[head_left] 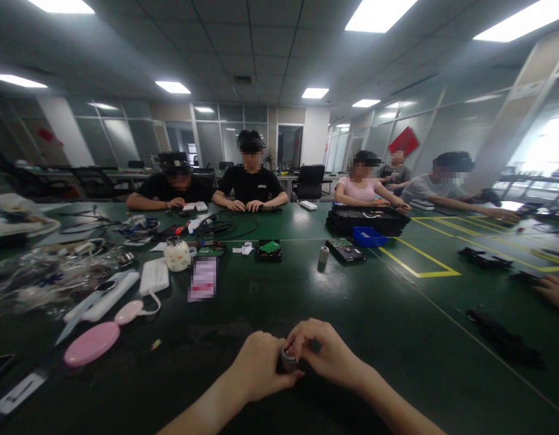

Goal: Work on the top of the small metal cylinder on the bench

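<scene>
Close to me at the table's near side, my left hand (260, 367) is wrapped round a small grey metal cylinder (288, 360) that stands roughly upright. Over its top end, my right hand (325, 352) is closed in a pinch, with thumb and fingertips touching the rim. Whether a tiny part sits between those fingertips is too small to make out. A similar small metal cylinder (323, 255) stands farther off on the green table (243, 302), beside a hard drive (346, 250).
Leftward lie a pink compact mirror (92, 344), a white power bank (154, 277), a patterned jar (177, 254) and plastic bags (75, 281). An opened drive with a green board (269, 249), a blue tray (369, 236) and a black casing (367, 219) are ahead. Several people sit opposite.
</scene>
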Motion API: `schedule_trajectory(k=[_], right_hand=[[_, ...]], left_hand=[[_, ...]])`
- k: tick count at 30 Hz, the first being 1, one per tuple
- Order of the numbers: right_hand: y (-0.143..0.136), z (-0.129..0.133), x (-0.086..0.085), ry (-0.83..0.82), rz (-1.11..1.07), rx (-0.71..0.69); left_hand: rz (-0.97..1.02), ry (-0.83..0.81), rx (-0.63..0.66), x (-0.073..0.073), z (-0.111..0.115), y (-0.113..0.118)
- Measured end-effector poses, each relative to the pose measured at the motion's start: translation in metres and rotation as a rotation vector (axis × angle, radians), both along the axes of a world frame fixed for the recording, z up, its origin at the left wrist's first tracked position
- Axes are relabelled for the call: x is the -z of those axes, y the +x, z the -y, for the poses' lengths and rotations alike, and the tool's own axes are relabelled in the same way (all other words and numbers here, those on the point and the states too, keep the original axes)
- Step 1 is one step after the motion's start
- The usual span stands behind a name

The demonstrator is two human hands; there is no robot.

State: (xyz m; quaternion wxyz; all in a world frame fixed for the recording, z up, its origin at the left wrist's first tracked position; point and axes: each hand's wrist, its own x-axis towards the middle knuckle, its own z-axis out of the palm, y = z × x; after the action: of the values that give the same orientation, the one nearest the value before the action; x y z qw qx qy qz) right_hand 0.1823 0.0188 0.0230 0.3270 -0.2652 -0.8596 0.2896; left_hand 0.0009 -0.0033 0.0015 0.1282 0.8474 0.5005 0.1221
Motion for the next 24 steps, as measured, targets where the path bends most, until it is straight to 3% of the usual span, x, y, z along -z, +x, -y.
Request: schedule_trajectory(k=[17, 24], right_hand=[[-0.008, 0.002, 0.015, 0.106, 0.026, 0.142], [-0.01, 0.005, 0.011, 0.058, 0.063, 0.249]], left_hand=[[-0.062, 0.016, -0.006, -0.001, 0.001, 0.004], [-0.045, -0.003, -0.125, 0.0, 0.006, 0.011]])
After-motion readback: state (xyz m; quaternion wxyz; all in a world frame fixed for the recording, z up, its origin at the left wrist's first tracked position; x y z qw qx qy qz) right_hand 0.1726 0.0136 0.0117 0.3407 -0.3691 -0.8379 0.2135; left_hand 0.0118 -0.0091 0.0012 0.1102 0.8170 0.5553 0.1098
